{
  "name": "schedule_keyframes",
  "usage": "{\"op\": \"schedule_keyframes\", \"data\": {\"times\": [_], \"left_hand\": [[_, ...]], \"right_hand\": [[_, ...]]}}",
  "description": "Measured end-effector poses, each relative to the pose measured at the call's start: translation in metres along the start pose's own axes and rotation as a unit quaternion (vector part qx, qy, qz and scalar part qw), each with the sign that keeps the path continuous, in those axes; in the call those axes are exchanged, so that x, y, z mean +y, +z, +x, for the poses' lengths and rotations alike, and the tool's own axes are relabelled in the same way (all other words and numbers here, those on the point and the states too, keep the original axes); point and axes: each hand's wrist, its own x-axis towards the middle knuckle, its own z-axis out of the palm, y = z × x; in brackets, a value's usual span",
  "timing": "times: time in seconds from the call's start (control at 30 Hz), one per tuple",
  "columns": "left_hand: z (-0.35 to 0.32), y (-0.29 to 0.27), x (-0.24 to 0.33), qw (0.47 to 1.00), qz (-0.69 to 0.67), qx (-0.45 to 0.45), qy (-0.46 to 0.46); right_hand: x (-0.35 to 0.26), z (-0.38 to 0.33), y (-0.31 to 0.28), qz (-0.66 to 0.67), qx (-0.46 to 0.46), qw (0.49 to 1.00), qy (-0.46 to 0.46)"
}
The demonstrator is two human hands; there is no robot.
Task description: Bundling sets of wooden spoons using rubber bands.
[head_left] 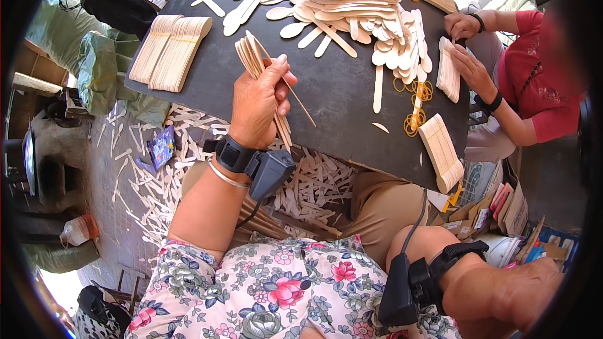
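Dark table (339, 97) – heaped with wooden spoons (352, 6). Left hand (257, 103) fingers clamped round a spoon bundle (260, 66). Right hand (521, 295) low – fingers unclear.

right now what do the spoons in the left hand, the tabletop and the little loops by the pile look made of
Spoons in the left hand: thin pale wood, apparently unfinished; matte and flat.
Tabletop: a dark grey, matte sheet; the material is unclear, perhaps painted board or metal.
Loops: probably rubber bands; thin, yellow, limp rings.
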Motion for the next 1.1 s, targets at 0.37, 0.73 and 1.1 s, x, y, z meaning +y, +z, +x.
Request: {"op": "schedule_keyframes", "data": {"times": [0.37, 0.73, 1.1], "left_hand": [[-0.002, 0.000, -0.004, 1.000, -0.015, -0.015, -0.004], [-0.001, -0.006, -0.005, 1.000, -0.010, -0.008, -0.009], [-0.050, 0.010, 0.048, 0.967, -0.107, -0.166, 0.158]], "right_hand": [[-0.033, -0.026, 0.001, 0.074, -0.054, 0.996, 0.024], [0.028, 0.000, -0.024, 0.175, -0.064, 0.981, 0.051], [-0.126, -0.075, -0.046, 0.220, 0.004, 0.973, 0.064]]}}
